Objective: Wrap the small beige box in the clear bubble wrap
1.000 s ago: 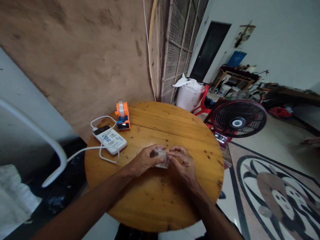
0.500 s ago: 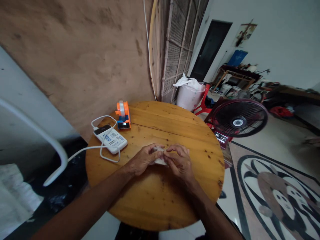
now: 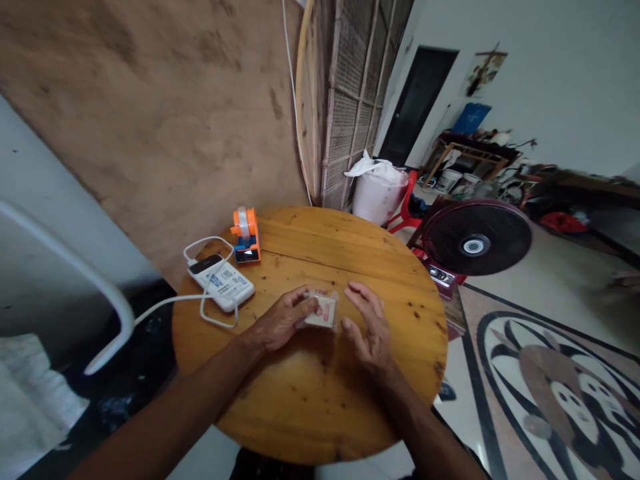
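Observation:
My left hand [image 3: 289,316] is closed on a small pale box in clear plastic wrap [image 3: 323,311], thumb on top and fingers behind it. Faint reddish print shows on the box's face. To the right of the box, my right hand [image 3: 367,323] is open, thumb and fingers apart with nothing between them. Its thumb tip is close to the wrap's right edge; I cannot tell whether they touch. Both hands are over the round wooden table [image 3: 310,413].
An orange and blue tape dispenser [image 3: 247,237] and a white power bank [image 3: 225,283] with a looped white cable [image 3: 220,325] are at the table's back left. Beyond the right edge stand a dark red fan [image 3: 475,243], a red chair [image 3: 407,207] and a white sack [image 3: 379,190].
My right hand has let go of the wrapped box and moved slightly right, its fingers spreading. The box's printed face now shows, still in my left hand.

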Available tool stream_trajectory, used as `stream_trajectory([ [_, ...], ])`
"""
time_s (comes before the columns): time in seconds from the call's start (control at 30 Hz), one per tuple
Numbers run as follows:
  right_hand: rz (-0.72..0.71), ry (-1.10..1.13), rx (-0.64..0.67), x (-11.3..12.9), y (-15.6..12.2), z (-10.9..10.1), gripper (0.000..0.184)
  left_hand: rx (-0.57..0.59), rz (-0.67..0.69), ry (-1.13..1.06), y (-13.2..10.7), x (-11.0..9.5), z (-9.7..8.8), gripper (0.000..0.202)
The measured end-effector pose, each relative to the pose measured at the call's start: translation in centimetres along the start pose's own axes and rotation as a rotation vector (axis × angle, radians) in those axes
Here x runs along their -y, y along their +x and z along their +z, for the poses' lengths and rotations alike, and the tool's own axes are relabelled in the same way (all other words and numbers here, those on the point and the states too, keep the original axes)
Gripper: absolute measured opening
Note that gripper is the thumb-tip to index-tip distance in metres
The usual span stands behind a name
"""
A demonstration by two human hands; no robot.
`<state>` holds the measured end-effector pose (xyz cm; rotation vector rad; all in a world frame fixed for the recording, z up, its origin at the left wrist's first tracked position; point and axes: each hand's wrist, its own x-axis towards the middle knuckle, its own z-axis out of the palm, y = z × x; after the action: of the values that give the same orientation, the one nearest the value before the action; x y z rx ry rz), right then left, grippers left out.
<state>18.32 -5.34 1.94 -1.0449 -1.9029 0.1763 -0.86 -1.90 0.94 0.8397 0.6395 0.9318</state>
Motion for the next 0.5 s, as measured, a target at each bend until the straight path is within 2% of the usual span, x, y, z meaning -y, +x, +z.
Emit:
stream_trajectory([
  [0.1, 0.145, 0.16, 0.053, 0.2, -0.1, -0.1, 0.059, 0.033, 0.012, -0.011, -0.1, 0.0, 0.0, 0.048],
  [0.23, 0.147, 0.19, 0.207, 0.3, -0.2, 0.6, 0.079, 0.069, 0.034, 0.027, -0.1, -0.1, 0.0, 0.048],
  [0.5, 0.047, 0.012, 0.096, -0.4, -0.4, 1.4, 0.066, 0.074, 0.065, 0.044, 0.1, 0.0, 0.0, 0.036],
])
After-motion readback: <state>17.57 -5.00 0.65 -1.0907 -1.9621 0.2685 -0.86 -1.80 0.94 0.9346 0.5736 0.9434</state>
